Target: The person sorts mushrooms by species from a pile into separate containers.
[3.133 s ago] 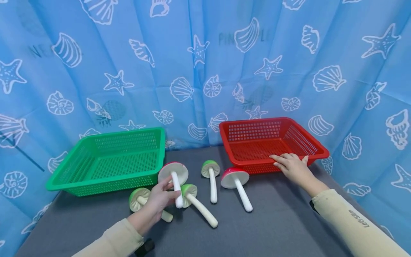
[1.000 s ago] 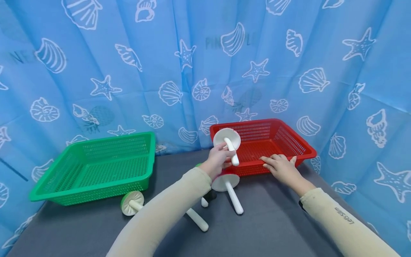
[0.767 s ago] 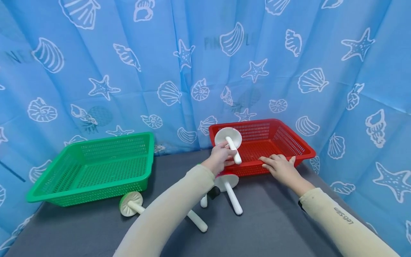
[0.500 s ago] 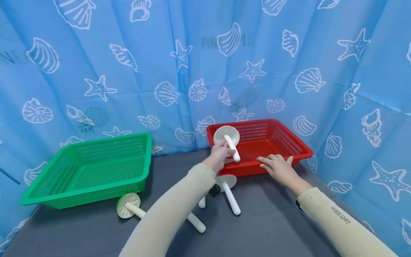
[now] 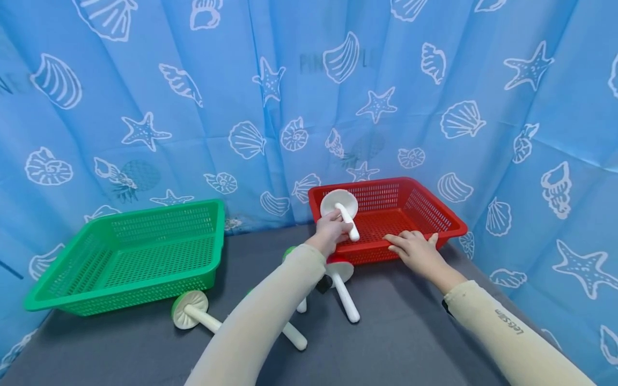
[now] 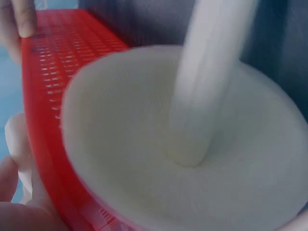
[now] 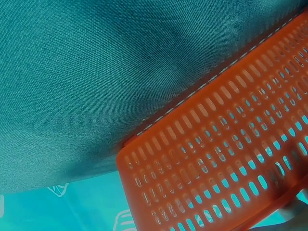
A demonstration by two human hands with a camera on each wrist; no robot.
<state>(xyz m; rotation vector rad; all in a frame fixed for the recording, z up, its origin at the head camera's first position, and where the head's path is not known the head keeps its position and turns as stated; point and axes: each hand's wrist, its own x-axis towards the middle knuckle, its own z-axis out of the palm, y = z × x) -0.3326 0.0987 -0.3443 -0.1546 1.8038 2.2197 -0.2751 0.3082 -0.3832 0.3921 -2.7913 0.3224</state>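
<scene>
My left hand point(image 5: 332, 231) grips the white stem of a toy mushroom point(image 5: 339, 203) with its pale underside facing me, over the left end of the red basket point(image 5: 454, 229). Over that basket's near rim bends my right hand point(image 5: 419, 253), its fingers inside and thumb outside. A red-capped mushroom point(image 5: 347, 301) lies just in front of the basket; its pale underside and stem fill the left wrist view. One green-capped mushroom point(image 5: 190, 310) lies left of my left sleeve. Two more, a stem point(image 5: 295, 336) and a green cap point(image 5: 288, 252) showing, are partly covered by it.
A green basket point(image 5: 123, 292) stands at the back left of the grey-covered table point(image 5: 386, 348). A blue curtain point(image 5: 270, 107) with shell and starfish prints hangs behind both baskets. The red basket's perforated wall point(image 7: 211, 139) fills much of the right wrist view.
My left hand has carried the red-capped mushroom from near the green basket rightward to the red one, then hovered there with little movement. The right hand has stayed on the rim. The view has shifted right.
</scene>
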